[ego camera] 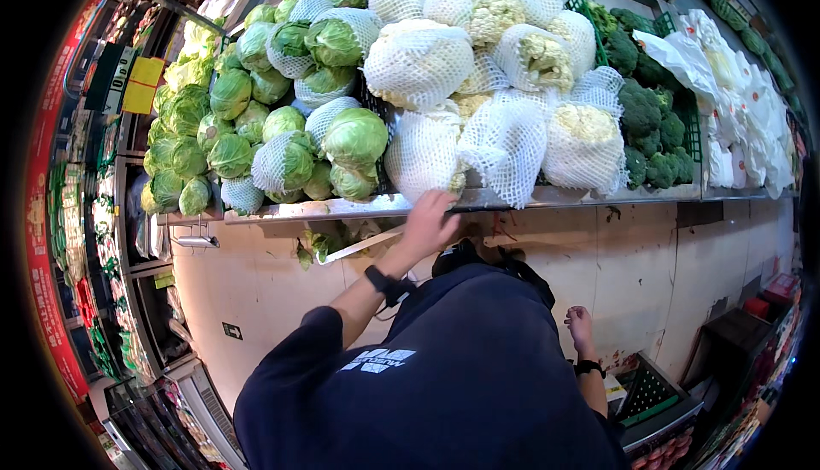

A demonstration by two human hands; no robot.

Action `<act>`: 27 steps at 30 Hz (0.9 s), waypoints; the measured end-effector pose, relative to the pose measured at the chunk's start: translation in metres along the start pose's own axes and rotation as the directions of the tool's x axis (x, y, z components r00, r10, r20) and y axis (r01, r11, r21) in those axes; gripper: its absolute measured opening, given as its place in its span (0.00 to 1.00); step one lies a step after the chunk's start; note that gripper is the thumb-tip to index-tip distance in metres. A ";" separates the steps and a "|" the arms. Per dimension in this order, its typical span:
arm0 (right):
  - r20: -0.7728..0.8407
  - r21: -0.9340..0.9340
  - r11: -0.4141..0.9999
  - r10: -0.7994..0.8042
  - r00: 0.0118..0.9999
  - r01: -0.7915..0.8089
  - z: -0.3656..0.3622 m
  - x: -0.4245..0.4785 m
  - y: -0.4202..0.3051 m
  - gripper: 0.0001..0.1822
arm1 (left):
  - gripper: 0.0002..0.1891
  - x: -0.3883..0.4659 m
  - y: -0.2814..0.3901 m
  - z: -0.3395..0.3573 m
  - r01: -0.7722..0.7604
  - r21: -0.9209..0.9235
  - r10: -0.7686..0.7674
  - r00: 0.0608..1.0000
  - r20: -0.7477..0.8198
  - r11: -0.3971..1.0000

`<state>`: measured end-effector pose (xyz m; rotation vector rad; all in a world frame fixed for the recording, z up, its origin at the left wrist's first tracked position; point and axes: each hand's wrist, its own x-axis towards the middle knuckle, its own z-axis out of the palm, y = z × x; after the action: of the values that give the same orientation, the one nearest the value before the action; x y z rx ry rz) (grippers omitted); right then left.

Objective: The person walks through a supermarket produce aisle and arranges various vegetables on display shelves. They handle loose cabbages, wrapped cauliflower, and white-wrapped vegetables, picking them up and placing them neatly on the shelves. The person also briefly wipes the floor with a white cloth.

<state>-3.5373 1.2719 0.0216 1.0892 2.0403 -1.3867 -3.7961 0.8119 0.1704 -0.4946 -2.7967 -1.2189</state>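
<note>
My left hand (430, 223) is at the metal front edge of the vegetable display, its fingertips at the lower end of a net-wrapped cauliflower (423, 149); whether it grips it I cannot tell. More cauliflowers in white foam nets (419, 63) are piled behind. An empty-looking crumpled foam net (506, 143) hangs over the edge to the right of that hand. Green cabbages (355, 137), some in foam nets, lie to the left. My right hand (578, 324) hangs low at my side, away from the display, its fingers partly curled, with nothing visible in it.
Broccoli (640, 111) lies in a green crate at right, beside white plastic bags (743, 105). The metal rim (307, 210) runs along the display front. Shelves of packaged goods (70, 226) stand at left. A dark crate (647, 393) is at lower right, near my right arm.
</note>
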 end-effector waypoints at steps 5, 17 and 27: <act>-0.052 0.062 0.998 -0.007 0.999 0.010 -0.016 -0.006 0.005 0.10 | 0.31 0.108 0.066 0.036 -0.162 0.202 0.183 0.979 -0.086 0.966; -0.028 0.230 0.960 0.169 0.985 -0.158 -0.018 -0.057 0.077 0.11 | 0.11 0.107 0.002 0.086 -0.194 0.403 0.058 0.943 0.326 0.894; 0.130 -0.108 0.990 0.103 0.986 -0.089 -0.020 -0.018 0.029 0.13 | 0.18 -0.049 0.017 -0.085 0.309 0.366 0.086 0.650 -0.755 0.878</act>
<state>-3.5023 1.2895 0.0260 1.0085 1.9143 -1.2593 -3.7510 0.7485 0.2321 0.2180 -2.2322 -0.4972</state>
